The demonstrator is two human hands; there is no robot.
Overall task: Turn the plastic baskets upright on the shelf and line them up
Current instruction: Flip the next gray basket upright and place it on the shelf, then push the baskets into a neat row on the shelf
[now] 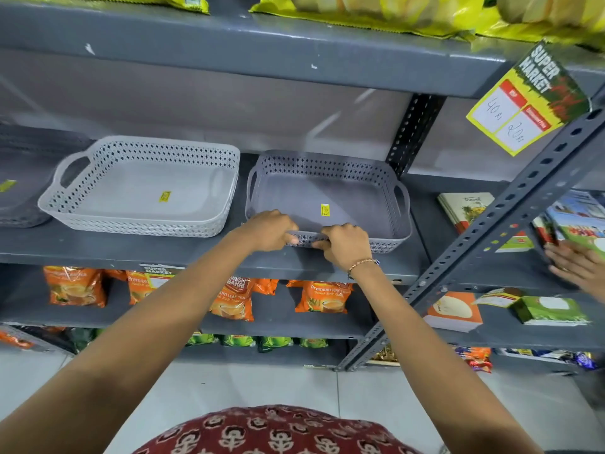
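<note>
Dark basket (19,172) cut off at left edge; price tag (523,106) handwriting blurred

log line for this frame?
phase: aligning | left hand, right hand: gripping front rim, grey basket | white basket: upright beside it

Darker grey basket (327,194): I see it upright on the grey shelf (163,250), open side up, perforated diamond-pattern walls, a handle at each end, a yellow sticker on its floor. Its near long wall sits at the shelf's front edge.

Light grey basket (140,188): upright too, same pattern and handles, yellow sticker inside; just left of the darker one, close but not touching as far as I can tell, turned slightly askew.

Far-left stack (23,178): dark, blurred, partly cut off; pose unclear to me.
</note>
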